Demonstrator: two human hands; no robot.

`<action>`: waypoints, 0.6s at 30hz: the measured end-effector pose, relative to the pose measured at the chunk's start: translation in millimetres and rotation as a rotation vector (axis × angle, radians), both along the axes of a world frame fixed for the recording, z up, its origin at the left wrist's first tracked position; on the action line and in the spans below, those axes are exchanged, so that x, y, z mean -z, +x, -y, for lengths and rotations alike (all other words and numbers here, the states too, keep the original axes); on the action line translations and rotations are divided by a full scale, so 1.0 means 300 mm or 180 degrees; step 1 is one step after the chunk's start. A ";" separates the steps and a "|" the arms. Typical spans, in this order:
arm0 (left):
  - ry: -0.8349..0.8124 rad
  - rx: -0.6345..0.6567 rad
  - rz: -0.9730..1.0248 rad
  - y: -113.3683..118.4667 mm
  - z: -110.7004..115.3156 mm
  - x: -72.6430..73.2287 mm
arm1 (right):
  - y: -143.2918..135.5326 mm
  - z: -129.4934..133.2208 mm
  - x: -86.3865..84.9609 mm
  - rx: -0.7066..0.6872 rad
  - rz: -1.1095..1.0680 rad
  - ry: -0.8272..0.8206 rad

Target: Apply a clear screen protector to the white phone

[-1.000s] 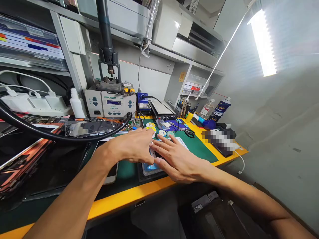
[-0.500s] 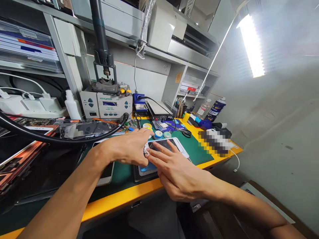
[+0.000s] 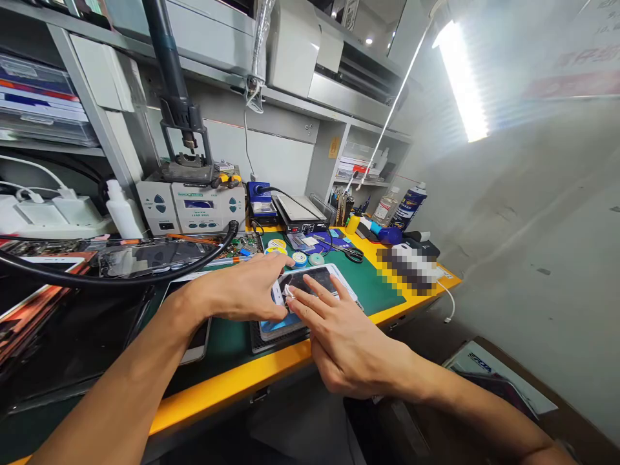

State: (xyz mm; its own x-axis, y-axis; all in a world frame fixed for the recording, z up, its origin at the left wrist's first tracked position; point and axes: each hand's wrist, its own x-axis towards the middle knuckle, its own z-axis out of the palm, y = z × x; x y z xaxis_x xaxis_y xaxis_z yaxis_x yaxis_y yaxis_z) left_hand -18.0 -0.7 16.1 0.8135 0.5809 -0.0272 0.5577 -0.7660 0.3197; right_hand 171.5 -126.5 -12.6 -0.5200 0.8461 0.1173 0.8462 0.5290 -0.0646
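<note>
A white-framed phone (image 3: pixel 296 278) with a dark screen lies near the bench's front edge, on top of a stack with a bluish surface and a dark pad (image 3: pixel 256 339). My left hand (image 3: pixel 245 287) grips the phone's left end, thumb at the near side and fingers at the far side. Under the fingertips of my right hand (image 3: pixel 341 329) is a small crumpled white wipe (image 3: pixel 289 292), pressed on the screen. The other right fingers stretch over the glass; the right thumb is hidden. Another white phone (image 3: pixel 196 352) lies partly beneath my left forearm.
Behind the hands stand small round tins (image 3: pixel 299 259), scissors (image 3: pixel 352 255) and a hot-air station (image 3: pixel 194 210). A thick black hose (image 3: pixel 121 281) crosses the left side. Bottles (image 3: pixel 409 205) stand at the right rear, and a white cable (image 3: pixel 451 303) hangs off the bench edge.
The camera view has swung slightly right, so the scene sits further left. My right fingertips and the wipe have slid a little to the right across the screen; my left hand keeps its hold.
</note>
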 end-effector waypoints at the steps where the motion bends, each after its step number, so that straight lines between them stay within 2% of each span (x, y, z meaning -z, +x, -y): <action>1: 0.0010 0.0013 0.0033 0.003 -0.001 0.003 | 0.008 0.002 0.002 0.0033 -0.0006 0.0001; 7: -0.0027 -0.0062 0.0045 0.012 -0.003 0.007 | 0.079 0.016 0.016 0.0395 0.0046 -0.0039; 14: -0.0046 -0.0101 -0.0056 0.025 0.002 -0.005 | 0.186 0.033 0.028 0.0793 0.0249 0.0168; 18: 0.0042 -0.0144 -0.0125 0.024 0.003 -0.001 | 0.225 0.039 0.032 0.0855 0.0218 0.0253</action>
State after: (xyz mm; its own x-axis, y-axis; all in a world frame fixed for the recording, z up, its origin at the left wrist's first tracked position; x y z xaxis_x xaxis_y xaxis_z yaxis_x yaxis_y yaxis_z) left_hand -10.9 -1.5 16.4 0.7847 0.6177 -0.0508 0.6039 -0.7436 0.2870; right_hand 239.0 -138.1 -22.3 -0.2874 0.9442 0.1612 0.9577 0.2863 0.0302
